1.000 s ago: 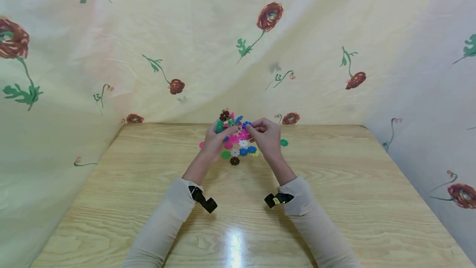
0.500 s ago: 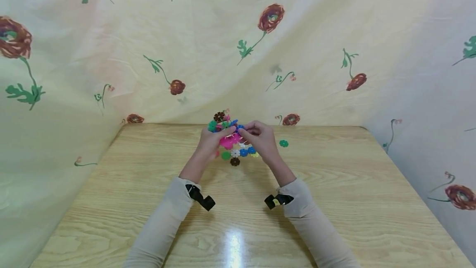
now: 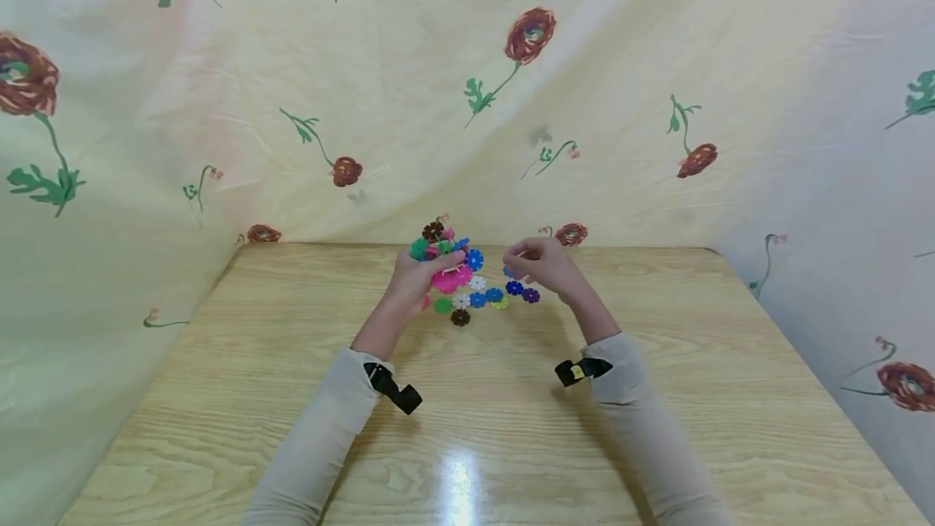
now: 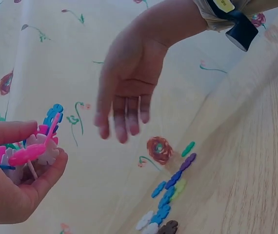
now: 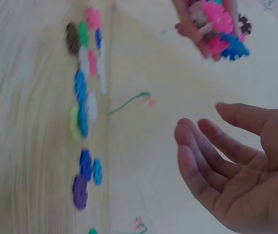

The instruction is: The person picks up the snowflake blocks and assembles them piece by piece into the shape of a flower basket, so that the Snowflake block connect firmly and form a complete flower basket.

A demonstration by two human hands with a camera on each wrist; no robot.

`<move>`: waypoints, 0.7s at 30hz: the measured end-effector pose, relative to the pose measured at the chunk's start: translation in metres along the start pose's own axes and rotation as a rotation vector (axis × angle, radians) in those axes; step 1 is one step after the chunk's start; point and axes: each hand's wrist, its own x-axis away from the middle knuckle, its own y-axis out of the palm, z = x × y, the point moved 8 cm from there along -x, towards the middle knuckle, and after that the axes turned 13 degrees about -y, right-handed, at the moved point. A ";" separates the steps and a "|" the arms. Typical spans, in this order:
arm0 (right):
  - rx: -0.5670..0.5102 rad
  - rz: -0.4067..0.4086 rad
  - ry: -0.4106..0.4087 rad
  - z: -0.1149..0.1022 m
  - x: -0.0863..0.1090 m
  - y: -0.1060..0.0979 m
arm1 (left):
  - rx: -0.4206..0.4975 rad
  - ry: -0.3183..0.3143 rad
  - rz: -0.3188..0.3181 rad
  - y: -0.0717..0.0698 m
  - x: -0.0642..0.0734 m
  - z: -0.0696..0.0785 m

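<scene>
My left hand [image 3: 406,286] grips a cluster of interlocking flower-shaped plastic discs [image 3: 449,279] above the back of the table. The cluster has pink, green, brown, blue and whitish discs joined at angles. A blue disc [image 3: 474,259] sticks out on its right side, past my thumb; in the right wrist view the same blue disc [image 5: 234,47] hangs at the cluster's lower edge. My right hand [image 3: 548,266] is apart from the cluster, over the right part of the loose discs. Its fingers are loosely bent with nothing between them, as the right wrist view shows the bare palm [image 5: 248,190].
Loose discs lie flat near the table's back edge: a brown disc [image 3: 460,317], a light green disc [image 3: 443,306], a dark blue disc [image 3: 514,287], a purple disc [image 3: 531,295] and several others. Behind them hangs a flower-printed cloth [image 3: 409,88]. The wooden table [image 3: 467,396] extends toward me.
My right hand has let go of the blue disc on the cluster and moved away to the right. My left hand came slightly left with the cluster, then stayed about still.
</scene>
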 end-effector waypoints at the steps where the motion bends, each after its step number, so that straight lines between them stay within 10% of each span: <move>1: 0.038 -0.039 0.003 0.004 0.000 0.000 | 0.009 0.008 -0.010 0.001 0.001 0.000; 8: 0.279 -0.218 -0.040 0.029 0.001 -0.002 | 0.000 0.039 -0.071 0.005 0.003 0.001; 21: 0.303 -0.352 -0.043 0.055 0.007 0.000 | -0.011 0.042 -0.072 0.006 0.005 0.000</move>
